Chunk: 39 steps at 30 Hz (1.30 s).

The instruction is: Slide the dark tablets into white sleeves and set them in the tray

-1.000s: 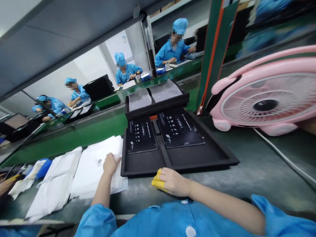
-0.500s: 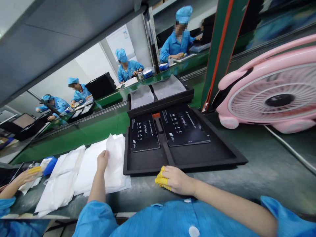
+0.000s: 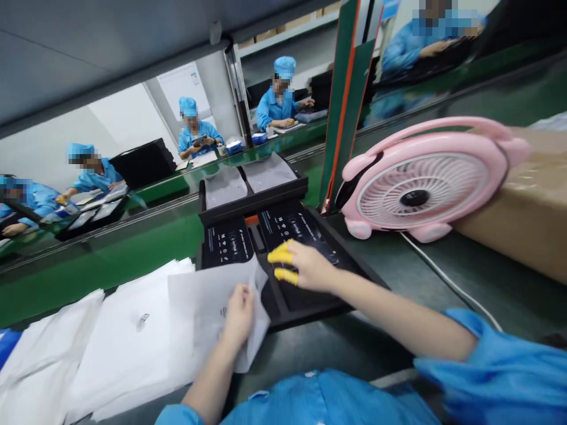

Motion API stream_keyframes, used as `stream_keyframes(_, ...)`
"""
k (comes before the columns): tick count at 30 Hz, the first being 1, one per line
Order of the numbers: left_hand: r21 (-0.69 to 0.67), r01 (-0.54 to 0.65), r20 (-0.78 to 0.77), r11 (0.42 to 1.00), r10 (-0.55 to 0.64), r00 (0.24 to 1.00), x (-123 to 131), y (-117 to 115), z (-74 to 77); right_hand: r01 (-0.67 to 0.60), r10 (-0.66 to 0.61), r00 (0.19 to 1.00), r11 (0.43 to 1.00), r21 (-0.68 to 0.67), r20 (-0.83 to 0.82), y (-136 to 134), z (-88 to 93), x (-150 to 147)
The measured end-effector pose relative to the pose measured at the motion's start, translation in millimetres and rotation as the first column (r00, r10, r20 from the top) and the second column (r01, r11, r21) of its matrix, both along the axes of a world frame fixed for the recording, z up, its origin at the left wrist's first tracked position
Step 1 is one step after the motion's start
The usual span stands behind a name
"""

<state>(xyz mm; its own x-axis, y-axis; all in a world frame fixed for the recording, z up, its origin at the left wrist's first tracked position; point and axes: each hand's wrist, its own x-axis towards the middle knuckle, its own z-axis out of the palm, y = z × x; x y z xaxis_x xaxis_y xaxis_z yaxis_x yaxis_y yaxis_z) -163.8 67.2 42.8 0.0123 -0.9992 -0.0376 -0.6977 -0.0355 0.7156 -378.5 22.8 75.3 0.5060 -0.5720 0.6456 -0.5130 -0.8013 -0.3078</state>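
Observation:
My left hand pinches a translucent white plastic bag with a small dark print on it. The bag's right end overlaps the left part of a black two-compartment tray. A black tablet with white screen print lies in the left compartment, its lower part covered by the bag. In the right compartment lies another tablet, partly hidden behind my right hand. That hand wears yellow finger cots, hovers over the tablet's lower left with fingers apart, and holds nothing. Left of the tray sits a stack of similar white bags.
Behind the tray stands another black tray with two bagged items. A pink fan and its white cable are to the right, before a cardboard box. Several co-workers in blue sit across the green conveyor.
My left hand has lifted a bag off the stack and carried it right to the tray. My right hand has moved from the front edge up over the right tablet, its fingers opening.

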Motion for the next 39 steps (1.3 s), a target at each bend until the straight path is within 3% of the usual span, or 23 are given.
stream_keyframes(3,0.079,0.19,0.183,0.979,-0.202,0.962,-17,4,-8.3,0.342,-0.287,0.905,0.93,0.137,-0.315,-67,17.4,-22)
stream_keyframes(6,0.144,0.217,0.21,0.966,-0.244,0.947,-16,4,-9.1,0.551,-0.393,0.73,0.822,0.142,-0.559,-124,21.9,-25)
stream_keyframes(12,0.178,0.218,0.111,0.959,-0.24,0.964,-12,-4,-16.9,0.654,-0.352,0.61,0.73,0.2,-0.71,-184,12.6,-3)
stream_keyframes(14,0.181,0.214,0.091,0.96,-0.233,0.968,-12,-6,-18.1,0.667,-0.318,0.597,0.707,0.235,-0.737,-194,20.5,0)
stream_keyframes(17,0.179,0.211,0.066,0.961,-0.226,0.972,-11,-7,-17.1,0.658,-0.277,0.596,0.706,0.261,-0.753,-198,50.9,-3)
stream_keyframes(20,0.175,0.214,0.025,0.961,-0.222,0.975,-10,-6,-14.8,0.624,-0.26,0.618,0.736,0.262,-0.742,-180,93.4,-8)
stream_keyframes(25,0.056,0.203,-0.05,0.978,-0.2,0.978,-7,-3,-13.1,0.446,-0.109,0.641,0.859,0.253,-0.759,-109,150.2,-13)
stream_keyframes(27,-0.014,0.179,-0.089,0.984,-0.18,0.98,-4,-1,-10.9,0.434,-0.154,0.67,0.875,0.214,-0.727,-81,164.0,-28)
stream_keyframes(29,-0.078,0.131,-0.155,0.988,-0.142,0.978,-2,1,-6.1,0.443,-0.249,0.771,0.871,0.213,-0.586,-57,171.0,-56)
stream_keyframes(31,-0.137,0.063,-0.204,0.989,-0.09,0.975,1,4,0.2,0.448,-0.381,0.88,0.863,0.234,-0.283,-35,167.6,-88)
stream_keyframes(32,-0.163,0.035,-0.213,0.986,-0.069,0.975,2,5,3.3,0.444,-0.438,0.895,0.862,0.245,-0.08,-23,161.5,-101)
stream_keyframes(33,-0.188,0.009,-0.214,0.982,-0.05,0.976,2,6,6.1,0.43,-0.472,0.872,0.866,0.255,0.13,-12,152.6,-111)
stream_keyframes(35,-0.221,-0.026,-0.216,0.975,-0.023,0.976,3,9,10.1,0.37,-0.46,0.747,0.888,0.274,0.48,7,128.7,-116)
stream_keyframes(37,-0.206,-0.086,-0.229,0.975,0.038,0.973,3,12,12.7,0.283,-0.422,0.626,0.906,0.314,0.656,22,102.5,-105)
stream_keyframes(39,-0.149,-0.189,-0.228,0.971,0.152,0.962,1,13,15.3,0.21,-0.421,0.562,0.905,0.369,0.712,33,79.8,-88)
